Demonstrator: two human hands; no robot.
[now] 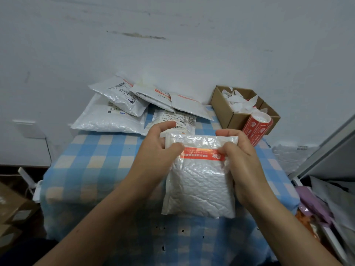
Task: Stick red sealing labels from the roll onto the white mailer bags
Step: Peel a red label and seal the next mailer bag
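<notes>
Held upright over the blue checked table (99, 166): a white mailer bag (199, 187), gripped at its top corners by both hands. Left hand (159, 150) with thumb pressing the left end of a red sealing label (203, 155) stuck across the bag's upper part, fingers (165, 124) curled behind and mostly hidden. Right hand (242, 160) pinching the label's right end, fingers partly concealed by the bag. Label print too blurred to read. Behind, a pile of mailer bags (119, 110) against the wall; at right, the label roll (257, 127) leaning on a cardboard box (228, 116) of white scraps, half hidden by the right hand.
</notes>
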